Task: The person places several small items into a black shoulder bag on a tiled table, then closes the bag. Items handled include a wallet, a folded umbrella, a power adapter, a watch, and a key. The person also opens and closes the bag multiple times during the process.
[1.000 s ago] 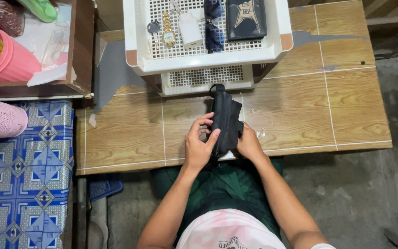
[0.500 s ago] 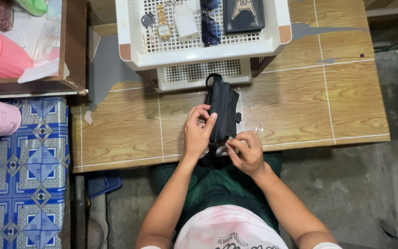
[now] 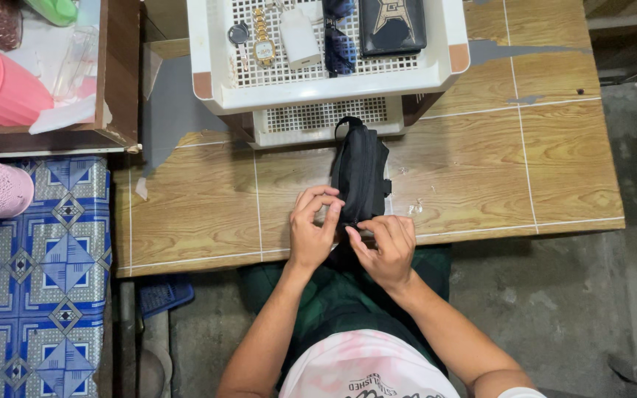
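A small black pouch [image 3: 361,173] with a carry loop lies lengthwise on the wood-patterned table [image 3: 481,162], its far end against a white basket. My left hand [image 3: 312,227] grips the pouch's near left edge with thumb and fingers. My right hand [image 3: 383,247] pinches the near end of the pouch, fingertips close to those of the left hand. What the fingertips hold there is too small to tell.
A white perforated basket [image 3: 215,74] stands on a second one at the table's far side, holding a gold watch [image 3: 263,44], a key [image 3: 239,34], a white charger [image 3: 298,38], sunglasses [image 3: 339,48] and a black wallet [image 3: 391,26]. A pink cup [image 3: 5,88] sits left on a wooden shelf.
My right hand came out from under the pouch's right side and moved to its near end. The left hand slid nearer along the left edge. The pouch shifted slightly.
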